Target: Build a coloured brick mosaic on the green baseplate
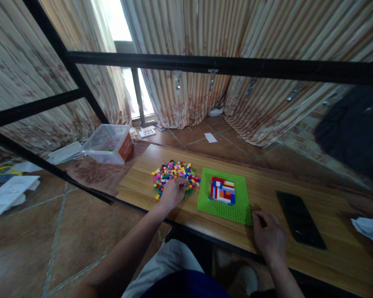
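Note:
A loose heap of small coloured toy bricks (170, 170) is spread on the wooden table. My left hand (174, 191) reaches into its near side, fingers bent and drawn together; whatever they pinch is too small to make out. To the right of the heap lies a green studded baseplate (204, 203). Near its middle sits a low, roughly square block of built-up bricks (222, 191) in red, white, blue, yellow and orange. My right hand (270, 236) rests at the plate's near right corner, with curled fingers closed against its edge.
A black phone-like slab (300, 219) lies right of my right hand, with crumpled white paper (369, 229) farther right. A clear plastic box (107, 145) stands beyond the table's left end. A black metal bar (205, 62) with hanging clips crosses above the table, before the curtains.

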Demonstrator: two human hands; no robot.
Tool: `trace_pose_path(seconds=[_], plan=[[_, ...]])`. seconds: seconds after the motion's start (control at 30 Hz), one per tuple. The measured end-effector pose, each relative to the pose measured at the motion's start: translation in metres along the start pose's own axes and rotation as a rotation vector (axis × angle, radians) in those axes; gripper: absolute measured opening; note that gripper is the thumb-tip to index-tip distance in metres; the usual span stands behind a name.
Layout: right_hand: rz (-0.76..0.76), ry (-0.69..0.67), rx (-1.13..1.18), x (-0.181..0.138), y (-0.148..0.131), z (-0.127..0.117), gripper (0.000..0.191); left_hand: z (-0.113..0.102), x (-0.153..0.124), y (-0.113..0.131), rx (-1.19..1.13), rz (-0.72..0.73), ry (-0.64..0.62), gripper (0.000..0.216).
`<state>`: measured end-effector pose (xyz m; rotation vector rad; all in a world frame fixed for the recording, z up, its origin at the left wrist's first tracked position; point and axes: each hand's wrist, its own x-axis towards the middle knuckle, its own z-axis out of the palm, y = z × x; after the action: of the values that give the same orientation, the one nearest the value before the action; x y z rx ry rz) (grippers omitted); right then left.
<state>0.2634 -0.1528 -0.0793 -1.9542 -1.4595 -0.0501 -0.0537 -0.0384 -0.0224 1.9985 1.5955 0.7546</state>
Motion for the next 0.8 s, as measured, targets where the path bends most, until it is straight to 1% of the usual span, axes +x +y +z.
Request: trace_pose_path(seconds=[0.1, 0.2, 0.27, 0.33, 0.4, 0.47, 0.57, 0.67, 0.8], plan=[[0.003, 0.0, -0.012, 0.0, 0.0, 0.0, 0.044, 0.001, -0.001, -0.001, -0.073, 0.057, 0.021, 0.028], [-0.006, -0.003, -0.011, 0.0, 0.001, -0.001, 0.045, -0.004, -0.002, -0.006, -0.117, 0.067, 0.087, 0.031], [-0.011, -0.006, -0.013, -0.001, 0.001, -0.001, 0.046, -0.014, -0.002, -0.013, -0.096, 0.013, 0.165, 0.033], [-0.013, -0.001, -0.02, -0.001, 0.002, -0.001, 0.045, -0.027, -0.001, -0.025, -0.028, -0.077, 0.245, 0.035], [-0.014, -0.006, -0.022, -0.002, 0.003, 0.0, 0.045, -0.041, 0.001, -0.038, 0.054, -0.143, 0.276, 0.035], [-0.003, -0.013, -0.026, -0.002, 0.003, 0.0, 0.045, -0.051, 0.004, -0.048, 0.13, -0.167, 0.247, 0.033], [0.012, -0.017, -0.046, -0.002, 0.003, 0.0, 0.046, -0.056, 0.009, -0.055, 0.261, -0.145, 0.133, 0.031], [0.004, -0.022, -0.051, -0.001, 0.003, 0.0, 0.046, -0.053, 0.014, -0.051, 0.355, -0.111, 0.036, 0.032], [-0.003, -0.027, -0.044, -0.002, 0.003, -0.001, 0.045, -0.051, 0.017, -0.047, 0.346, -0.123, 0.003, 0.029]])
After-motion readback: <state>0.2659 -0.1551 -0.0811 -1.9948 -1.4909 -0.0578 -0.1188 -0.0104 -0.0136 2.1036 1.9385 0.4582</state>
